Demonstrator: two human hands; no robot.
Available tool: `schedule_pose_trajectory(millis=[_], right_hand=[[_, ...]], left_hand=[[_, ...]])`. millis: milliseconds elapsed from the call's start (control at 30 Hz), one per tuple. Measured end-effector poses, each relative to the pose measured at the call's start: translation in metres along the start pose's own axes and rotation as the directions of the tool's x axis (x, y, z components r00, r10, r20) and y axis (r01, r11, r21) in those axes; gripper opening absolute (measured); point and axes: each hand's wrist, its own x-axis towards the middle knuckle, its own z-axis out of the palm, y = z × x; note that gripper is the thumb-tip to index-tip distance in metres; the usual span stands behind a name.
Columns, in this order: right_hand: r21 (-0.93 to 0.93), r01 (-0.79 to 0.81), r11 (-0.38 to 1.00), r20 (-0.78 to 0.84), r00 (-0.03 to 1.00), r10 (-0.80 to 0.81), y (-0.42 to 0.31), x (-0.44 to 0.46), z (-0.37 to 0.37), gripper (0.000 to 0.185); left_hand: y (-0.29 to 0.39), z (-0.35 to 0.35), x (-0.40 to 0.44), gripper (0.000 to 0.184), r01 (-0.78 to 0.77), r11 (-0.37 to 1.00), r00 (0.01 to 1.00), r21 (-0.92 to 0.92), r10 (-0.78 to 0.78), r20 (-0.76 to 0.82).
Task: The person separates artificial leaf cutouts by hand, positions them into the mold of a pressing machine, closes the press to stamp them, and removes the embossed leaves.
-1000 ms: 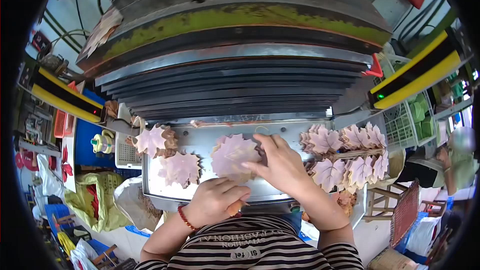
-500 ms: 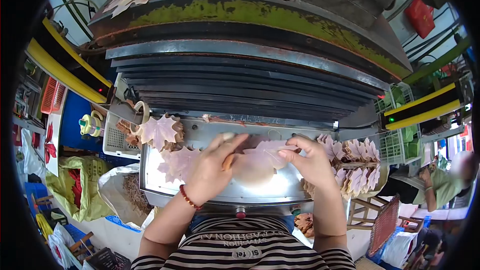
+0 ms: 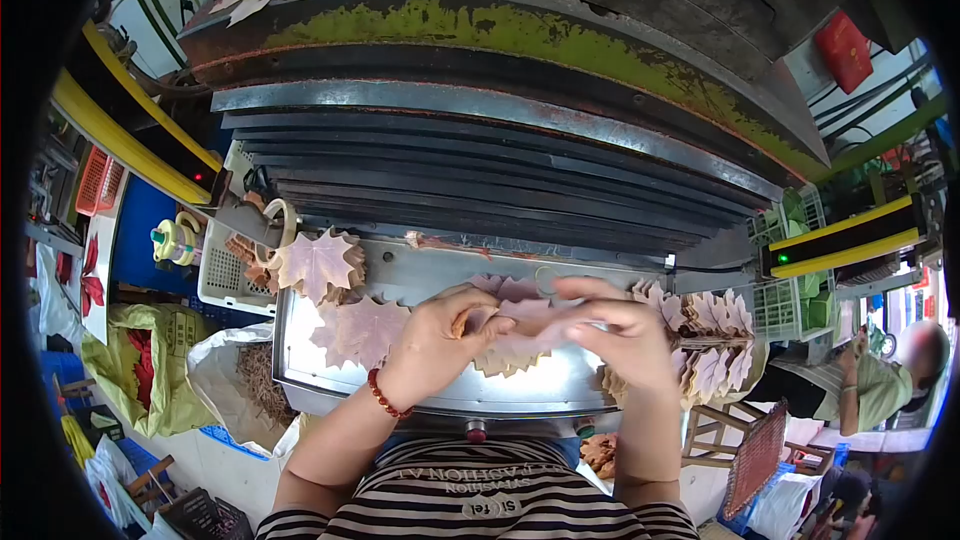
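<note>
My left hand (image 3: 440,342) is closed, its thumb and curled fingers pressed together, with an orange-brown band on one finger. What it pinches is hidden. My right hand (image 3: 630,340) is just to the right, its fingers apart but smeared by motion. A blurred pale pink shape shows between the hands; I cannot tell which hand has it. Below them lies a pale lilac maple leaf (image 3: 508,362) on the shiny metal tray (image 3: 330,380). More leaves (image 3: 362,330) lie left of my left hand. A leaf stack (image 3: 318,265) sits at the tray's left end, and layered leaf bunches (image 3: 718,312) at the right.
A dark layered metal press (image 3: 500,160) rises behind the tray. Yellow-and-black guards (image 3: 140,130) flank it. A red button (image 3: 476,430) is on the front edge. White baskets (image 3: 235,275) and sacks (image 3: 150,370) stand left. Another person (image 3: 880,380) is at far right.
My right hand has loosened from its pinch on a leaf and its fingers have spread. My left hand has turned, its fingers now curled. The leaf between the hands is blurred.
</note>
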Motion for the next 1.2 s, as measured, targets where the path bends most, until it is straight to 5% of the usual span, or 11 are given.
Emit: schedule_pose_trajectory(millis=[100,167,300,433,533,633,867,1067,1167,1200], right_hand=[[0.03,-0.14,0.99,-0.078,0.987,0.142,0.016,0.003,0.01,0.014],[0.039,-0.119,0.992,-0.144,0.982,0.124,0.009,0.002,0.003,0.012],[0.074,-0.025,0.997,0.18,0.984,0.011,-0.001,-0.008,-0.018,0.013],[-0.185,-0.13,0.974,0.11,0.982,0.152,0.021,-0.006,-0.002,0.015],[-0.273,-0.118,0.955,0.054,0.989,0.137,0.022,-0.002,0.003,0.019],[-0.301,-0.093,0.949,0.067,0.991,0.118,0.025,-0.002,0.004,0.018],[-0.359,-0.036,0.933,0.086,0.994,0.071,0.026,-0.001,0.008,0.016],[-0.305,-0.054,0.951,-0.006,0.998,0.055,0.01,-0.011,-0.011,0.017],[-0.264,-0.084,0.961,0.003,0.996,0.087,0.004,-0.013,-0.026,0.017],[-0.266,-0.125,0.956,-0.019,0.992,0.124,0.007,-0.012,-0.029,0.017]], left_hand=[[-0.01,0.007,0.003,0.027,-0.113,0.973,0.993,-0.203,0.105,-0.051],[-0.016,0.003,0.009,0.029,-0.102,0.995,0.987,0.019,0.103,-0.12],[-0.021,0.002,0.017,0.035,-0.213,0.844,0.954,0.492,0.287,-0.081],[-0.025,0.001,0.027,0.039,-0.247,0.804,0.965,0.541,0.255,0.063],[-0.011,-0.001,0.033,0.039,-0.241,0.87,0.969,0.429,0.239,0.06],[0.007,0.001,0.042,0.039,-0.147,0.87,0.985,0.47,0.17,-0.005],[-0.002,0.032,0.051,0.034,-0.187,0.859,0.982,0.476,0.183,0.056],[-0.008,0.03,0.057,0.029,-0.501,0.799,0.844,0.333,0.536,-0.016],[0.01,0.019,0.049,0.03,-0.282,0.956,0.959,0.079,0.282,0.018],[0.011,0.016,0.047,0.03,-0.306,0.949,0.952,0.077,0.306,0.011]])
